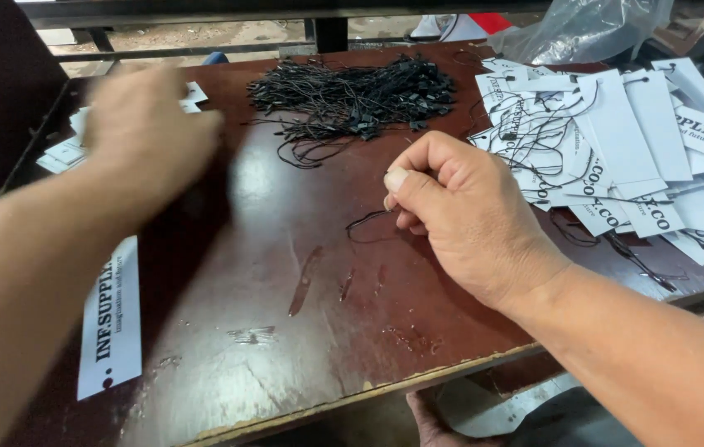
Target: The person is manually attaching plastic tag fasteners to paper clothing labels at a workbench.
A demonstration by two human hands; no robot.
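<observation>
My right hand hovers over the middle of the dark red table, thumb and fingers pinched on a thin black string that loops down to the tabletop. My left hand, blurred, reaches toward the far left over a small stack of white tags; I cannot tell whether it holds anything. One long white tag with dark print lies flat under my left forearm. A heap of black strings lies at the back centre.
A large pile of white printed tags with strings attached covers the right side. A crumpled clear plastic bag sits behind it. The table's front edge is worn. A metal rail runs along the back.
</observation>
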